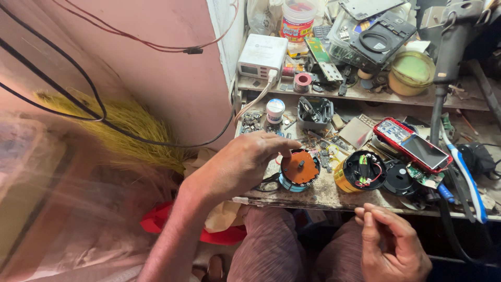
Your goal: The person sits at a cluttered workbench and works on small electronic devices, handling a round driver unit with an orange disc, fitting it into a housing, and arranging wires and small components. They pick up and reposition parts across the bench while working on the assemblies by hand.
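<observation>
The person sits at a crowded surface (323, 196), and the landmark here is the round orange part (299, 168) that stands near its front edge. The left hand (245, 162) comes from the left side and rests just beside this orange part; its fingers (279, 147) are loosely bent and lie close together, with the tips touching the upper left rim of the part, but I cannot tell if they really grip it. A small dark stub stands up from the middle of the orange part. To the right of the orange part stands a yellow round case (360, 172), open, with black inside and red wires. Further right of it lies a red phone (415, 144), and beyond that a blue and white toothbrush (464, 175). Behind the orange part, further from the person, are a small white jar (275, 110) and a grey tray (315, 112) with small pieces. The right hand (391, 245) is below and right of the orange part, off the surface, above the lap; its fingers are curled together, and they seem to hold nothing.
</observation>
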The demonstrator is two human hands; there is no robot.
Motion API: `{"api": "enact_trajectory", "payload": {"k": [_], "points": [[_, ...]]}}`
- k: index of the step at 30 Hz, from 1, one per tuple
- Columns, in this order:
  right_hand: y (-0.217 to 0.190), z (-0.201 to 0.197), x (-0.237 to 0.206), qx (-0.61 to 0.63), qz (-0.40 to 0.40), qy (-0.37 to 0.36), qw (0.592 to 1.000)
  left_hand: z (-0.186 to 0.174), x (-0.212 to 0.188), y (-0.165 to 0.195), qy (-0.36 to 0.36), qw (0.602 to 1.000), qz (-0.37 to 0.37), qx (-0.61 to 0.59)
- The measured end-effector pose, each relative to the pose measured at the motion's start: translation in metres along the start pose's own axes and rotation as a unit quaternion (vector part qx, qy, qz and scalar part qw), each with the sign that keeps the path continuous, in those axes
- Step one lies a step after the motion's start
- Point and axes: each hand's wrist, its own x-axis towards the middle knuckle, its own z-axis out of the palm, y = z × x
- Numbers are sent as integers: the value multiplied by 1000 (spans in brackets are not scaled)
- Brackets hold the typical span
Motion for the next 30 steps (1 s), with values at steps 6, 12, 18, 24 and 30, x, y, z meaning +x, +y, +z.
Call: {"api": "enact_trajectory", "payload": {"k": [6, 12, 18, 24, 30], "points": [[-3, -6, 0, -21, -8, -3, 1000, 1, 1, 11, -15, 998, 17, 55], [-10, -12, 6, -26, 2, 11, 1000, 2, 4, 19, -7, 996, 44, 74], [-24, -33, 48, -159, 25, 8, 987, 5, 6, 23, 5, 995, 50, 90], [-31, -44, 128, -238, -88, -164, 953, 6, 6, 26, -1, 995, 43, 91], [-16, -35, 172, -210, -106, -366, 900, 9, 4, 26, 9, 995, 39, 92]]}}
